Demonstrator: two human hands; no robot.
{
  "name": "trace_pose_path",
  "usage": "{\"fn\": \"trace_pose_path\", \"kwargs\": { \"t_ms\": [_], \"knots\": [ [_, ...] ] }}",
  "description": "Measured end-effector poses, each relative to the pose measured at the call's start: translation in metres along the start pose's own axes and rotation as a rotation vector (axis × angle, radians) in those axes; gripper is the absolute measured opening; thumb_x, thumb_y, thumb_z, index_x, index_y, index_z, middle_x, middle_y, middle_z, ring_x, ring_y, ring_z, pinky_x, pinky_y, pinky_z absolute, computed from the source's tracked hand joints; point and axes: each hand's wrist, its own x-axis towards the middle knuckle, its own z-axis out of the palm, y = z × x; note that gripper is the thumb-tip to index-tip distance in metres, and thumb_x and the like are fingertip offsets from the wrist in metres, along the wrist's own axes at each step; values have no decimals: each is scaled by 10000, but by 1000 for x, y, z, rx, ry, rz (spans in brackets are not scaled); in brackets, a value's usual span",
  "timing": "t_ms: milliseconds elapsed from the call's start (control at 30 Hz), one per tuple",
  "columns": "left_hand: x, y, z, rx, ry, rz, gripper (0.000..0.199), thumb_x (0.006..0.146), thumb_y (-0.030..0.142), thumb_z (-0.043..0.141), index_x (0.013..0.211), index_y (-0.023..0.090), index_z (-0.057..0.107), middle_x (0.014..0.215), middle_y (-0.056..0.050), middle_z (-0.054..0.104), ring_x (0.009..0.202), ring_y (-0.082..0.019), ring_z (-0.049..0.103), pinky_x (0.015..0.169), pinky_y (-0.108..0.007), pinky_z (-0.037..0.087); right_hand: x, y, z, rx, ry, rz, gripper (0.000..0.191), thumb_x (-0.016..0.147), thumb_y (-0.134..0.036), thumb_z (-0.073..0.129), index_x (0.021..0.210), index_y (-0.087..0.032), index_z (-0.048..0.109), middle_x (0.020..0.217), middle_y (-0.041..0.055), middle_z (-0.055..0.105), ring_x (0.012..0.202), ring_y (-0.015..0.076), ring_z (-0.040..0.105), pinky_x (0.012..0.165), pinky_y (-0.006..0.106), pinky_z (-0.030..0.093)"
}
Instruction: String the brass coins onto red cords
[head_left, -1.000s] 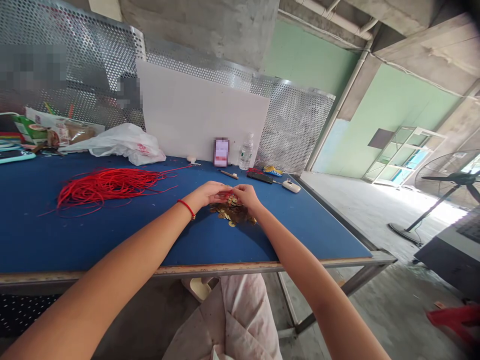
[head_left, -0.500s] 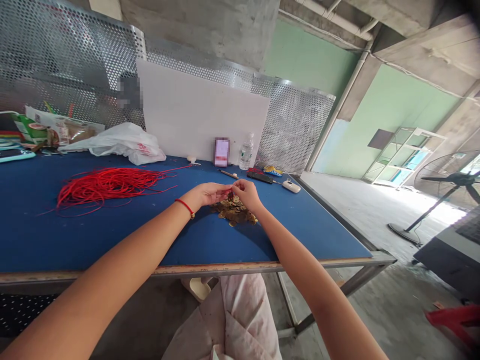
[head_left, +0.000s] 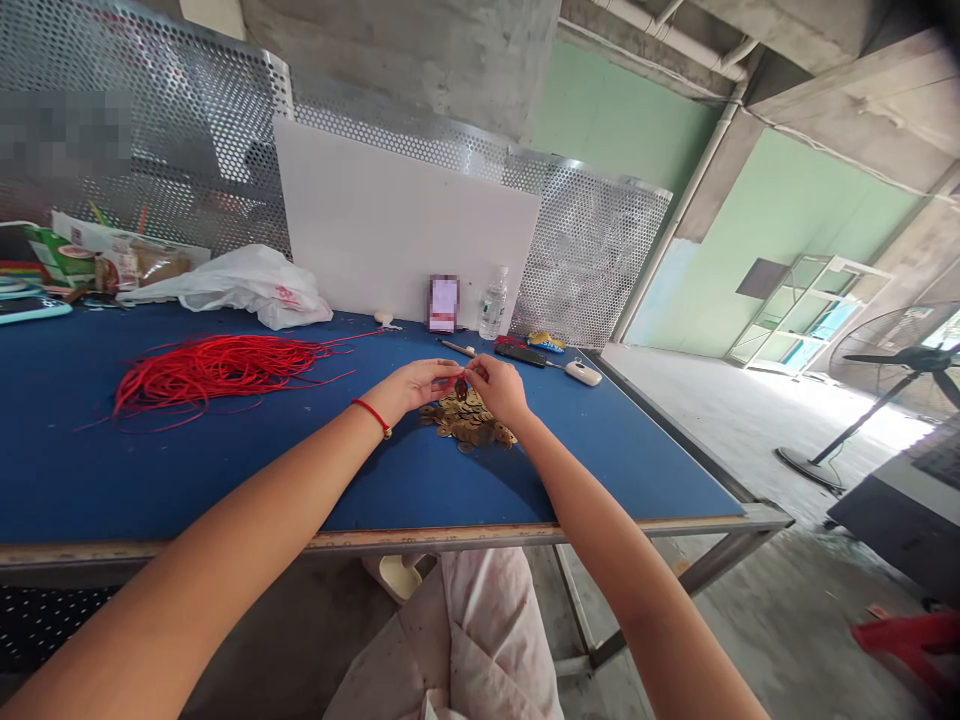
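My left hand, with a red cord bracelet at the wrist, pinches a short red cord just over the pile. Close against it, my right hand is also closed, its thumb and finger on the same cord. From the cord between my fingertips hangs a dark brass coin. Below my hands a heap of brass coins lies on the blue table top; my right hand covers some of it. To the left a loose bundle of red cords is spread out.
Along the back stand a phone, a clear bottle and a white plastic bag. A pen, a black object and a white device lie beyond my right hand. A white board rises behind.
My right hand has shifted slightly, and the coin hanging between my fingertips shows more plainly. My left hand stays almost in place.
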Motion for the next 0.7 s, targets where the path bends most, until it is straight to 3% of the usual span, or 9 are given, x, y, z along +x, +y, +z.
{"fn": "trace_pose_path", "kwargs": {
  "t_ms": [100, 300, 467, 700],
  "knots": [
    [-3, 3, 2, -64, 42, -74, 206, 619, 68, 807, 723, 145, 647, 703, -31, 683, 626, -116, 652, 650, -227, 538, -1, -2, -2, -67, -5, 15, 103, 874, -271, 577, 859, -220, 665, 738, 22, 662, 676, 164, 546, 592, 257, 281],
    [-6, 3, 7, -112, 101, -24, 160, 632, 34, 755, 706, 123, 646, 677, -46, 680, 624, -134, 660, 647, -245, 549, -2, -4, -1, -175, 6, 83, 104, 889, -275, 550, 892, -226, 641, 813, 21, 694, 742, 171, 592, 611, 253, 312],
    [-6, 0, 11, -169, 78, 27, 149, 599, -4, 712, 646, 115, 635, 628, -30, 653, 575, -113, 622, 623, -228, 522, -7, -15, 0, -197, 25, -31, 165, 925, -309, 488, 945, -217, 624, 884, 20, 699, 758, 158, 600, 618, 245, 316],
    [-9, -1, 13, -138, 83, 83, 133, 583, 26, 713, 625, 109, 618, 609, -17, 634, 557, -117, 603, 609, -246, 501, -10, -20, 1, -264, -68, -123, 167, 911, -273, 495, 942, -209, 646, 922, 41, 689, 800, 169, 596, 631, 250, 319]
  ]
}}
